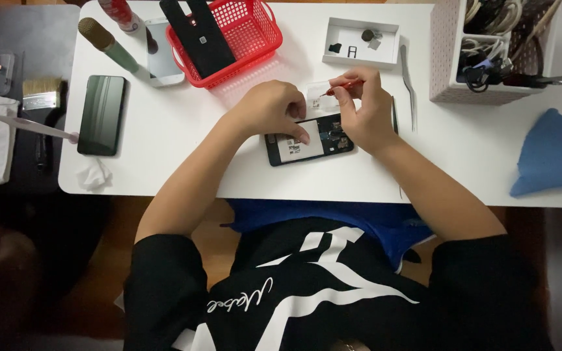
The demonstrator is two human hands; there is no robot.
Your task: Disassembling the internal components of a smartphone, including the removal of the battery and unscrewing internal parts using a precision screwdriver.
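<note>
Red plastic mesh basket [255,29] at the white tabletop [183,130] rear holds a black phone back cover [198,36]; shallow white tray [361,40] carries small dark parts. White perforated bin [453,71] at right is packed w/ cables. Centre: opened black smartphone [307,140], white-labelled battery exposed. Left hand [269,109] presses on it, clenching nothing; right hand [365,107] grips a thin red screwdriver [339,88].
</note>
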